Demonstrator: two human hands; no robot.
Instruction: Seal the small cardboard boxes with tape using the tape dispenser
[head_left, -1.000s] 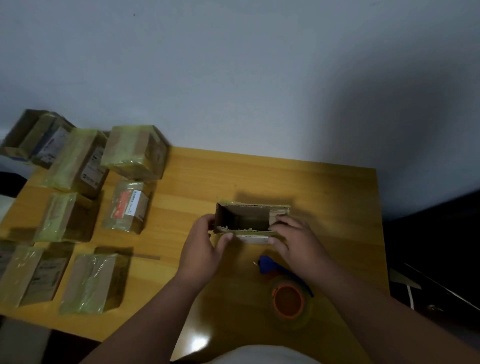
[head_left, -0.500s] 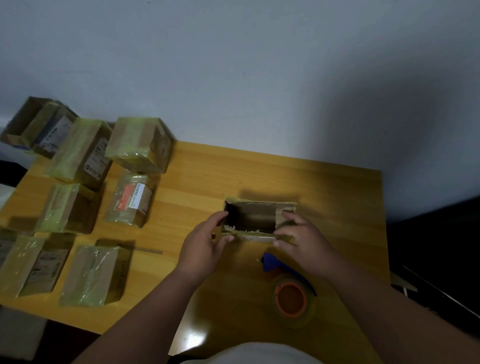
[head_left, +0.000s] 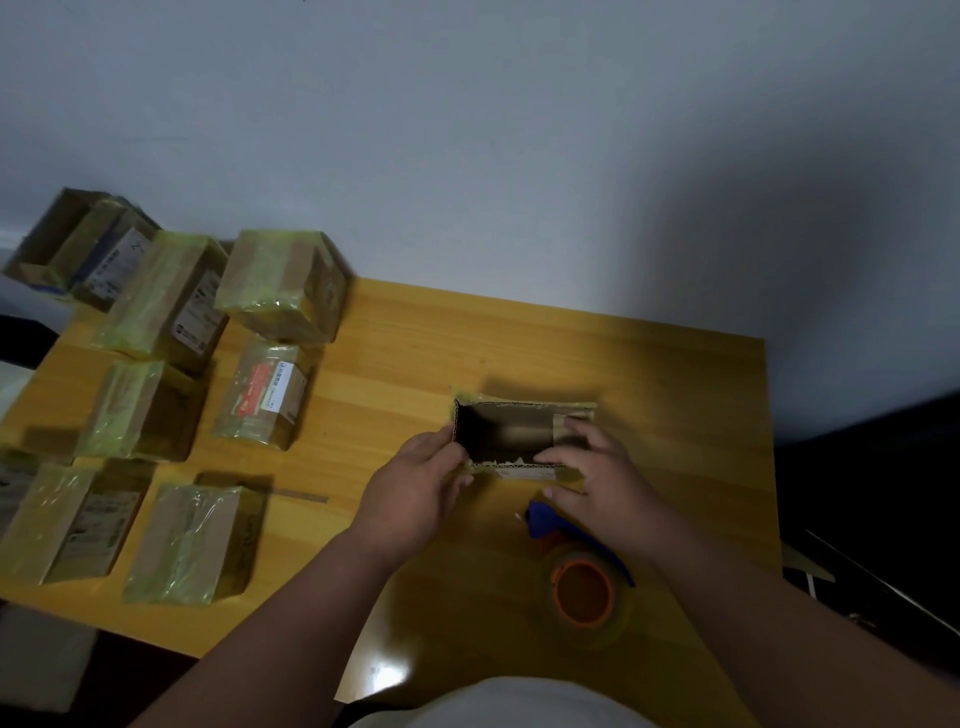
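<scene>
A small open cardboard box (head_left: 511, 431) stands on the wooden table (head_left: 675, 395), its dark inside facing up and old yellowish tape along its edges. My left hand (head_left: 421, 483) holds the box's left end, thumb at the near left corner. My right hand (head_left: 597, 467) grips the right end, fingers curled over the right flap and near rim. The tape dispenser (head_left: 579, 566), blue with an orange-cored roll of tape, lies on the table just in front of my right wrist, partly hidden by it.
Several tape-wrapped cardboard boxes (head_left: 280, 283) crowd the table's left half, more of them (head_left: 192, 540) near the front edge. A thin strip (head_left: 301, 496) lies beside one. The wall rises behind; the table's right edge drops to a dark floor.
Both hands stay on the open box, which has shifted slightly right. My right fingers have moved further over the right flap.
</scene>
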